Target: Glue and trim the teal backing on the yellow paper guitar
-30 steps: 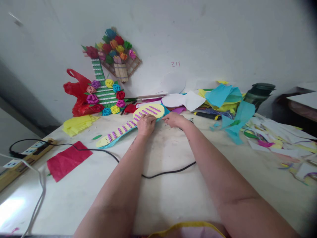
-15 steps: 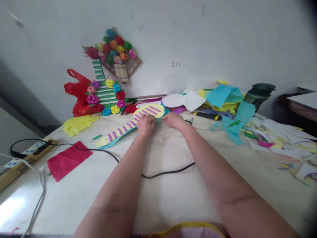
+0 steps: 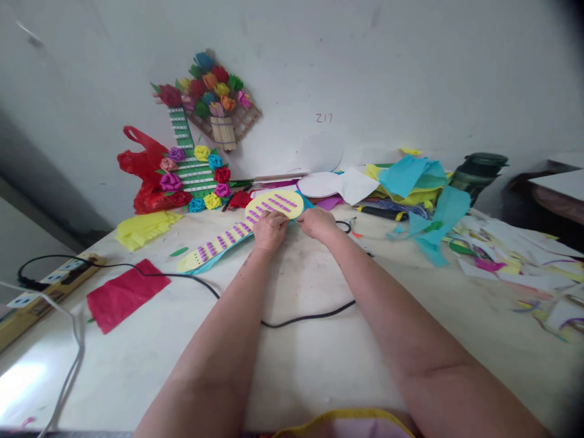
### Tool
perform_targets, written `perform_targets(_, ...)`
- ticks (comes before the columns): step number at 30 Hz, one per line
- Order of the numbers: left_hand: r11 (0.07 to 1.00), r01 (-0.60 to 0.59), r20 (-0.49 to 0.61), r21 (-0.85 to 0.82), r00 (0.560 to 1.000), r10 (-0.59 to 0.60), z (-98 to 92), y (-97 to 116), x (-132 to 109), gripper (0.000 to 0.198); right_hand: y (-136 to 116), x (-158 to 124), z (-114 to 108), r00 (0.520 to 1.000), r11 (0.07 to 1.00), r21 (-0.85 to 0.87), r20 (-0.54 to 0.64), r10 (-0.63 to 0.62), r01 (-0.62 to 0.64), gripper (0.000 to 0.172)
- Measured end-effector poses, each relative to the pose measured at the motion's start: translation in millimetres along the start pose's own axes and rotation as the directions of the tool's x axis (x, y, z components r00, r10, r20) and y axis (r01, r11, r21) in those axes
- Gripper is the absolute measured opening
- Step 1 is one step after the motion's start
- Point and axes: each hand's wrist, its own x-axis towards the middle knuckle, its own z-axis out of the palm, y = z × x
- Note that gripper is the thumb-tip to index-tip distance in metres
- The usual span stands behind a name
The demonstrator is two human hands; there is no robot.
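Grips with the left hand (image 3: 270,230), fingers curled, the near rim of the round end of a yellow paper cutout (image 3: 228,236). Touches the same rim from the right with the right hand (image 3: 318,222), also curled; cannot tell whether pinching or only resting there. Lies flat just beyond both hands, long axis slanting from the round end at the fingertips away to the left, narrow end well out on the left hand's side, backed by blue paper (image 3: 210,262). Rests on a pale table (image 3: 319,365) crossed by a black cable (image 3: 301,317), with a red sheet (image 3: 123,295) and power strip (image 3: 50,281) at left and blue scraps (image 3: 433,213) at right. Ends at a white wall (image 3: 410,73) with paper flowers (image 3: 196,176) leaning against it.
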Motion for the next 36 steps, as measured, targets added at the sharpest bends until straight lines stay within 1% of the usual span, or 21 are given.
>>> perform_targets(3,1.000,-0.026,0.009,0.016,1.000,0.026,-0.1,0.9,-0.7,0.026,-2.1,-1.2,2.3,1.000,1.000,0.001,-0.003,0.023,-0.023,0.029)
perform_targets(8,0.999,-0.026,0.028,0.039,0.999,0.025,-0.4,0.5,-1.1,0.027,-3.8,0.4,4.0,0.999,0.999,0.027,0.016,0.037,-0.038,0.028)
perform_targets(11,0.999,-0.015,0.010,0.034,1.000,0.015,-0.6,-0.8,-1.1,0.025,-0.2,1.9,1.4,0.999,0.997,0.077,0.041,0.015,-0.018,0.026)
perform_targets(14,1.000,0.005,-0.011,0.020,1.000,-0.005,-1.8,-2.0,-1.2,0.024,6.5,2.6,-3.3,0.992,0.986,0.162,0.115,-0.047,0.028,0.028)
perform_targets(16,1.000,0.018,-0.019,0.015,1.000,-0.018,-2.9,-2.4,-1.4,0.024,10.7,2.6,-6.2,0.988,0.977,0.213,0.143,-0.058,0.026,0.031)
perform_targets(19,1.000,0.022,-0.038,0.008,0.999,-0.022,-3.9,-2.7,-1.2,0.023,14.0,2.3,-8.5,0.990,0.968,0.252,0.140,-0.032,-0.004,0.034)
perform_targets(22,1.000,0.021,-0.052,0.002,0.998,-0.021,-4.1,-3.0,-0.8,0.024,13.1,2.1,-8.3,0.991,0.965,0.261,0.129,-0.038,0.003,0.034)
perform_targets(25,1.000,0.021,-0.061,-0.005,0.998,-0.021,-4.4,-3.6,-0.4,0.023,10.1,2.2,-6.4,0.992,0.963,0.269,0.116,-0.048,0.015,0.033)
perform_targets(29,1.000,0.017,-0.069,-0.010,0.997,-0.018,-6.3,-4.4,-0.1,0.024,8.1,2.7,-5.0,0.997,0.961,0.276,0.070,-0.027,0.006,0.031)
perform_targets(31,1.000,0.015,-0.067,-0.013,0.998,-0.016,-7.1,-5.1,0.0,0.024,8.2,2.8,-5.1,0.994,0.954,0.299,0.091,-0.054,0.024,0.029)
perform_targets(34,1.000,0.010,-0.074,-0.021,0.997,-0.012,-6.6,-6.7,0.4,0.023,7.4,2.1,-3.7,0.976,0.936,0.346,0.175,-0.133,0.066,0.020)
perform_targets(36,1.000,-0.003,-0.088,-0.026,0.996,0.001,-5.3,-8.2,0.8,0.023,5.1,0.9,-0.1,0.973,0.929,0.354,0.155,-0.169,0.105,0.014)
